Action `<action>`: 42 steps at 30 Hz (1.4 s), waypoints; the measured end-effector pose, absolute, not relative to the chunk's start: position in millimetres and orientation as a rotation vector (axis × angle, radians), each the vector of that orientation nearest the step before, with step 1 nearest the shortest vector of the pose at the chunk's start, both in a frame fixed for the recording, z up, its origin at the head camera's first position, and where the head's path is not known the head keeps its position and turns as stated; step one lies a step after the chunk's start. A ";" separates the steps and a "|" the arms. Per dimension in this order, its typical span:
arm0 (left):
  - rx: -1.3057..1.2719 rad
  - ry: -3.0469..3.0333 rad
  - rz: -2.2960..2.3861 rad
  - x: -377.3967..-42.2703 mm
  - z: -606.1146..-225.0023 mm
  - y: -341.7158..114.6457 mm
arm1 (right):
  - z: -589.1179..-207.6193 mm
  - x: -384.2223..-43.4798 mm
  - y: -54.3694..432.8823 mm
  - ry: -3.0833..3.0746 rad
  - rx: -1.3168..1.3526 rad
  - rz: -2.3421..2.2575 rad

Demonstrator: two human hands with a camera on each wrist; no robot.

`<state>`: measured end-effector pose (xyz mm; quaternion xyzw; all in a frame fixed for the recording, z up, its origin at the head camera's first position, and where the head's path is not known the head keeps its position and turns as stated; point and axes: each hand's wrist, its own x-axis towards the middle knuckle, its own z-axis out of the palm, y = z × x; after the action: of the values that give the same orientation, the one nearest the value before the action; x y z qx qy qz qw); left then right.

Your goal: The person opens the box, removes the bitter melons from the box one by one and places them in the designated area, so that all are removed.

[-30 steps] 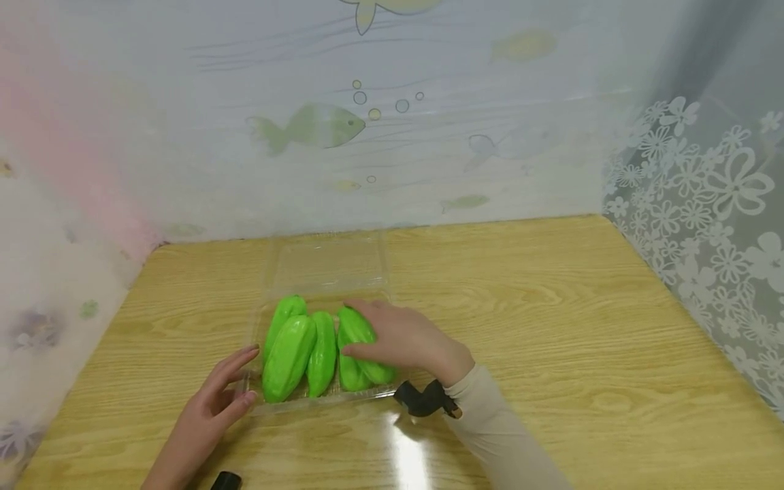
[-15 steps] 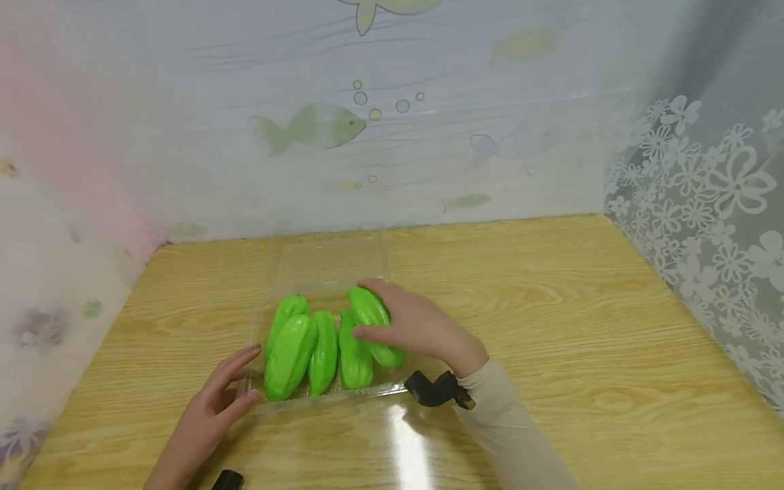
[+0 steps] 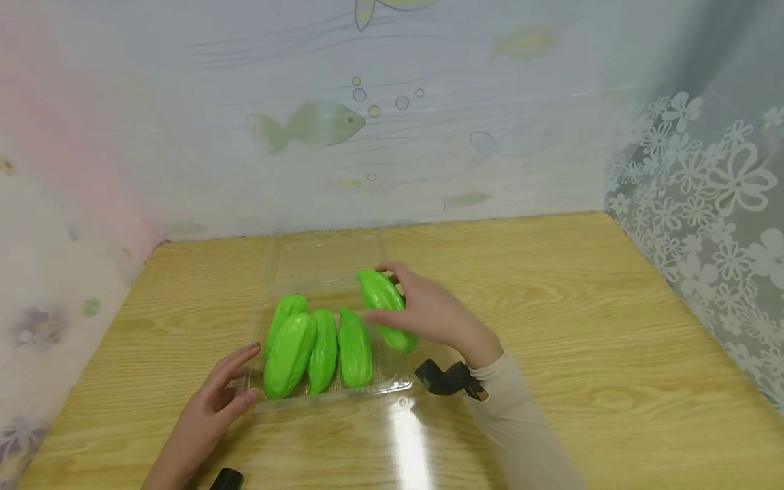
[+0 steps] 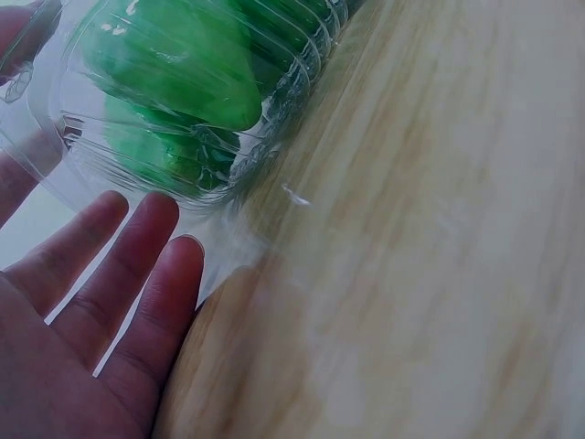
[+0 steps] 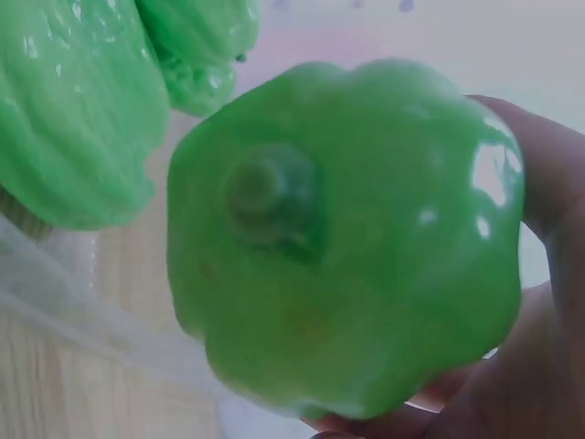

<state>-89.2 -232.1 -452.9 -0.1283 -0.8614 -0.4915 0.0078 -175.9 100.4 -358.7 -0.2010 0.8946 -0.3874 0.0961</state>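
Observation:
My right hand [image 3: 437, 316] grips a bright green ribbed gourd [image 3: 378, 291] above the right end of a clear plastic clamshell box [image 3: 387, 371]. The right wrist view has this gourd [image 5: 366, 247] end-on, with a stubby stem and fingers around its far side. Several similar gourds [image 3: 355, 348] lie side by side in the box, one overlapping another at the left. By the box's left side rests my left hand [image 3: 205, 408], fingers spread and loosely bent. In the left wrist view its fingers [image 4: 137, 247] are extended beside the plastic wall; whether they press on it is unclear.
The box's transparent lid [image 3: 331, 262] lies folded back toward the wall. Wood-grain tabletop [image 3: 551, 306] extends to the right and in front. A fish-patterned wall covering [image 3: 429, 156] stands behind, with a flower-patterned sheet [image 3: 704, 197] at the right. Black wrist mounts [image 3: 444, 378] sit near each hand.
My right hand has lifted the gourd off the one beside it and carried it up, away and slightly right. The left hand stays beside the box.

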 end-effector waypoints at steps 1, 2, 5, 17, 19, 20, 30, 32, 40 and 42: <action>-0.402 -2.693 -1.535 -89.1 -452.9 -232.0 | -358.5 -176.3 101.4 2.656 -0.588 -1.148; -0.400 -2.692 -1.538 -89.0 -452.9 -231.9 | -358.5 -176.6 102.3 2.663 -0.580 -1.145; -0.397 -2.691 -1.546 -88.5 -452.9 -232.0 | -358.2 -177.3 105.1 2.669 -0.556 -1.152; -0.384 -2.694 -1.574 -89.4 -452.0 -231.9 | -358.4 -184.0 118.9 2.674 -0.445 -1.251; -0.387 -2.696 -1.575 -89.7 -451.9 -231.8 | -359.0 -185.6 121.4 2.683 -0.436 -1.246; -0.389 -2.698 -1.571 -89.9 -451.8 -231.7 | -359.5 -186.4 122.7 2.691 -0.433 -1.241; -0.400 -2.696 -1.562 -89.4 -453.3 -233.1 | -368.4 -195.4 137.3 2.649 -0.372 -1.330; -0.397 -2.701 -1.553 -88.6 -453.6 -233.5 | -371.6 -198.0 141.5 2.650 -0.371 -1.329; -0.373 -2.727 -1.547 -90.3 -454.8 -234.6 | -382.9 -207.4 156.6 2.642 -0.312 -1.315; -0.376 -2.730 -1.544 -90.7 -455.3 -234.5 | -385.9 -209.0 159.2 2.632 -0.298 -1.315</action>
<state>-90.7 -234.5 -455.3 -0.1192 -0.8641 -0.4889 -0.0085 -209.0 159.2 -385.9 -0.1002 0.8863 -0.4426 0.0920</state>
